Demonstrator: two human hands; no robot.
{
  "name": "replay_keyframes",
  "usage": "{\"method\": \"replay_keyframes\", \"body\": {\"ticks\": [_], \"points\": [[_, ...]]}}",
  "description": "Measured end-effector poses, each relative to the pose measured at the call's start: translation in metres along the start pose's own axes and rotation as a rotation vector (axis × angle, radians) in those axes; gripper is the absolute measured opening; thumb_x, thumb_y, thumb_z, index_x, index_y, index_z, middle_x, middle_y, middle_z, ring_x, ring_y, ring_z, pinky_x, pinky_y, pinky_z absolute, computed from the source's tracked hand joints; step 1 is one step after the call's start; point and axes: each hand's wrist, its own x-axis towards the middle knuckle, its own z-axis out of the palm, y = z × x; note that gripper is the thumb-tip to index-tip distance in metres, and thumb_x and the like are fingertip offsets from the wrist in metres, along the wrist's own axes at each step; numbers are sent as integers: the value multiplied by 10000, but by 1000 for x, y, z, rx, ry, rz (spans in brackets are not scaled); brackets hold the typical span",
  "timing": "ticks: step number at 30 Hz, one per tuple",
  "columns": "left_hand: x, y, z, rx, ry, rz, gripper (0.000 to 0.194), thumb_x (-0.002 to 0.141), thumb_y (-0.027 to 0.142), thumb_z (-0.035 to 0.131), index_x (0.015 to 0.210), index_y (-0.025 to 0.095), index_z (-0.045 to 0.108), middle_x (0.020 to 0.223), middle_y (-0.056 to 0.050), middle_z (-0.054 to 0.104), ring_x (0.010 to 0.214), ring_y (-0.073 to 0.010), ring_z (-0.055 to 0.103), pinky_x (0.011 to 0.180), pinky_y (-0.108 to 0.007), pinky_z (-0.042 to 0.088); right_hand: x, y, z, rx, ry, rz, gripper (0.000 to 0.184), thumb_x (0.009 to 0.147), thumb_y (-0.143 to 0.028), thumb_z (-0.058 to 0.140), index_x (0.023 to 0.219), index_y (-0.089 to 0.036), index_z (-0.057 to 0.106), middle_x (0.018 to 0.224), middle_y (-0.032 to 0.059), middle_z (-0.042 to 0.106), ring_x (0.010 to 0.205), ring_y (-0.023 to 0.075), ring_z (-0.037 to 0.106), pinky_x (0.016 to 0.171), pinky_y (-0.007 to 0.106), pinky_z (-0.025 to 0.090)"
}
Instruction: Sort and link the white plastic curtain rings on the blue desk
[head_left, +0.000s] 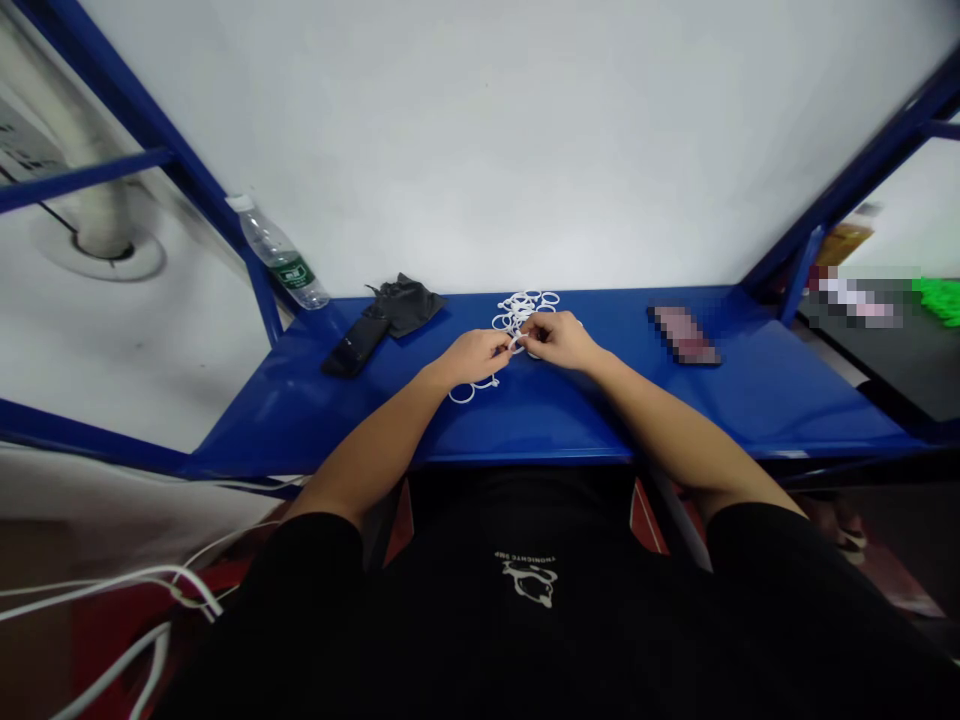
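Note:
Between my two hands is a small white ring (517, 343), pinched by the fingertips of both. My left hand (475, 357) comes in from the left with its fingers closed on the ring's near side. My right hand (561, 339) grips it from the other side, thumb and forefinger pressed together. Just beyond the fingers lies a pile of white rings (525, 303), partly hidden by my right hand. Nearer to me, below my left hand, a few more white rings (462, 394) rest on the blue table (525, 425).
Left on the table are a black phone (355, 345) and a crumpled black bag (406, 304). A plastic bottle (289, 262) leans by the blue frame. A blurred-out phone-shaped object (685, 335) lies to the right. A white wall (487, 150) stands behind.

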Motion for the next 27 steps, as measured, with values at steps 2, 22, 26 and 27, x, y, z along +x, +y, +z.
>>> {"method": "replay_keyframes", "body": {"ticks": [2, 22, 26, 27], "points": [[-1, 1, -2, -10, 9, -10, 180, 1024, 184, 624, 866, 206, 706, 803, -16, 696, 728, -176, 608, 733, -335, 428, -1, 1, -1, 30, -44, -6, 190, 976, -371, 675, 1014, -211, 770, 805, 21, 743, 740, 181, 637, 752, 332, 451], [-1, 6, -1, 27, 15, 122, 176, 1062, 231, 624, 902, 219, 698, 1036, -73, 747, 946, -209, 695, 905, -359, 554, 3, 9, 5, 14, -182, -71, 249, 918, -332, 497, 896, -236, 726, 844, 54, 777, 799, 235, 674, 787, 355, 492], [-2, 6, -4, 7, 52, 159, 173, 1065, 238, 633, 903, 216, 690, 1182, -99, 751, 1081, -237, 719, 1013, -403, 576, 2, 11, 3, 69, -152, -32, 275, 897, -297, 527, 997, -220, 771, 840, 41, 792, 771, 220, 682, 780, 337, 504], [-2, 5, -5, 11, 66, 157, 187, 1057, 240, 650, 873, 216, 672, 1226, -107, 756, 1125, -247, 720, 1047, -418, 575, 2, 11, 1, 55, -125, -17, 327, 896, -291, 544, 1092, -208, 792, 868, 43, 808, 779, 218, 690, 790, 335, 507]]}}
